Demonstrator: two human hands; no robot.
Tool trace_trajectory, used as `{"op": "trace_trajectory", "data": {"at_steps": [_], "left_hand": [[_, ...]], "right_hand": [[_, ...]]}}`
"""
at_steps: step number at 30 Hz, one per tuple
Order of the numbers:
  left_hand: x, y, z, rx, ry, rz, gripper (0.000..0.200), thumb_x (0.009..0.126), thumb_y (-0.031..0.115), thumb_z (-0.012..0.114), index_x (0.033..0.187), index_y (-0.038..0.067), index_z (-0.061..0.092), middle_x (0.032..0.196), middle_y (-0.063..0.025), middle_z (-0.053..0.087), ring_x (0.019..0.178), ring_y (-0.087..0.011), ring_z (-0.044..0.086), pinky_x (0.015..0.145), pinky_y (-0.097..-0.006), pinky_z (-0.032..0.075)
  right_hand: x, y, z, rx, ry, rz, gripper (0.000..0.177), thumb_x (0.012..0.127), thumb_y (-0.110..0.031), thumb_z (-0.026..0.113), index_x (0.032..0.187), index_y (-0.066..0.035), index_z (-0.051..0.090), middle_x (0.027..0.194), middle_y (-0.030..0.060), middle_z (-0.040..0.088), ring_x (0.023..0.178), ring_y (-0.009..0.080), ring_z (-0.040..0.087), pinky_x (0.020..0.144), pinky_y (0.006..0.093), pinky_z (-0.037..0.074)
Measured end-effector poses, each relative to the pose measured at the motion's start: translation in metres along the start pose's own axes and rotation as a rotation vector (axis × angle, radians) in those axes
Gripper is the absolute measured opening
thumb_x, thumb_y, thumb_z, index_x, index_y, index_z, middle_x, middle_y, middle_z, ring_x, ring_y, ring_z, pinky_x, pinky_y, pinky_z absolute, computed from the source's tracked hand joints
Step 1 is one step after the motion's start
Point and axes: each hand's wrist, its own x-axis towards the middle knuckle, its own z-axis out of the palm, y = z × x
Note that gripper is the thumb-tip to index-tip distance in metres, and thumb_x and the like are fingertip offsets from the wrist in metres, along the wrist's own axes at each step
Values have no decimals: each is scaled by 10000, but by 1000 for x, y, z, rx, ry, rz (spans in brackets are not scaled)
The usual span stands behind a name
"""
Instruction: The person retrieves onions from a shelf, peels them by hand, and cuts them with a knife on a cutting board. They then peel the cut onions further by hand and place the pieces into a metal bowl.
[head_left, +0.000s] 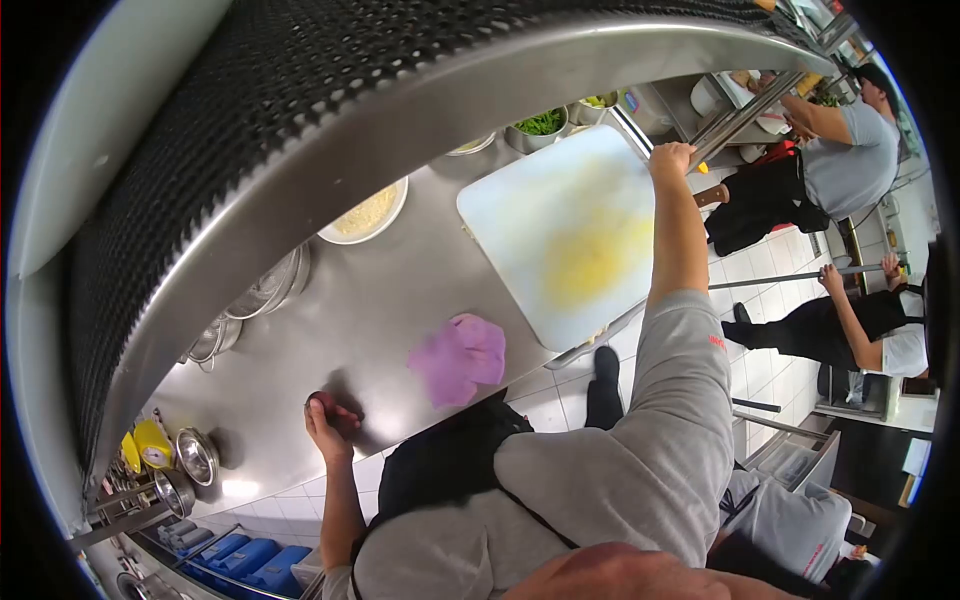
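My left hand (330, 422) is closed around a dark red, rounded object (323, 402) over the steel counter (290, 365). To its right lies a crumpled purple cloth-like item (462, 360), partly blurred. My right arm reaches far out, and its hand (672, 158) is closed beside the far right corner of a white cutting board (520, 215); what it grips is unclear. Yellow stains cover part of the board. A white bowl (370, 218) of pale shreds sits left of the board, and a metal container of greens (540, 125) stands behind it.
Metal bowls (270, 285) line the counter's back edge; more (197, 456) stand at left near a yellow scale (153, 443). A curved steel shelf edge (300, 155) crosses overhead. Two people (850, 155) (850, 320) are at right, one holding a long pole (780, 277); another grey-shirted person (790, 525) is lower right.
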Motion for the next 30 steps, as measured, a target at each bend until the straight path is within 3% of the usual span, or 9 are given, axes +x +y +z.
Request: {"op": "trace_trajectory", "data": {"at_steps": [4, 9, 18, 20, 21, 24, 26, 28, 30], "left_hand": [[2, -4, -5, -32, -44, 44, 408, 1002, 496, 526, 990, 88, 515, 678, -66, 533, 490, -221, 567, 435, -345, 483], [1, -6, -1, -26, -30, 62, 382, 1011, 473, 515, 966, 94, 500, 674, -64, 514, 486, -227, 558, 433, -350, 473], [5, 1, 2, 41, -22, -23, 395, 989, 507, 542, 945, 115, 516, 683, -52, 552, 505, -218, 579, 436, -348, 493], [4, 1, 3, 54, -17, -51, 392, 988, 512, 542, 951, 123, 523, 683, -45, 556, 510, -213, 583, 437, -347, 496], [4, 2, 2, 61, -23, -63, 391, 987, 515, 542, 954, 126, 526, 680, -41, 555, 514, -211, 585, 436, -347, 496], [6, 6, -1, 59, -57, -99, 386, 983, 516, 548, 964, 130, 534, 683, -39, 560, 535, -210, 592, 452, -342, 495], [7, 9, 8, 55, -112, -139, 381, 981, 512, 549, 955, 132, 541, 692, -39, 558, 555, -207, 591, 481, -341, 490], [7, 16, 27, 32, -164, -186, 376, 982, 508, 546, 928, 135, 551, 706, -37, 548, 579, -198, 584, 523, -344, 482], [20, 12, 40, -9, -371, -194, 349, 978, 476, 565, 1018, 129, 566, 775, -57, 583, 612, -202, 594, 531, -326, 484]], "right_hand": [[-26, -2, -24, -7, 13, 56, 343, 935, -289, 575, 1203, -136, 724, 1257, 65, 689, 1157, 352, 635, 921, 640, 407], [-13, 3, -16, 18, 79, 70, 332, 939, -251, 570, 1194, -109, 727, 1267, 146, 663, 1208, 395, 559, 884, 645, 407], [-20, 38, -127, -115, 91, -25, 204, 851, -199, 661, 989, -76, 747, 880, 162, 706, 797, 370, 658, 759, 620, 423], [-24, 48, -142, -99, 222, 62, 196, 895, -220, 615, 985, -131, 765, 901, 99, 726, 856, 322, 680, 774, 627, 428], [-13, 61, -140, -43, 327, -44, 201, 880, -232, 630, 995, -130, 761, 905, 90, 727, 854, 309, 685, 766, 590, 451], [-74, 62, -192, -45, 205, 114, 359, 895, -275, 621, 1203, -103, 685, 1270, 133, 656, 1163, 330, 624, 865, 624, 467], [-135, 72, -187, -118, 441, 25, 317, 865, -234, 636, 1141, -100, 716, 1119, 123, 719, 1029, 326, 684, 815, 592, 490], [-173, 74, -182, 113, 458, 182, 305, 866, -231, 633, 1130, -106, 721, 1121, 114, 721, 965, 292, 703, 737, 524, 528], [-198, 86, -97, 541, 387, 78, 259, 882, -232, 604, 1062, -80, 712, 1020, 99, 715, 879, 252, 703, 683, 442, 547]]}}
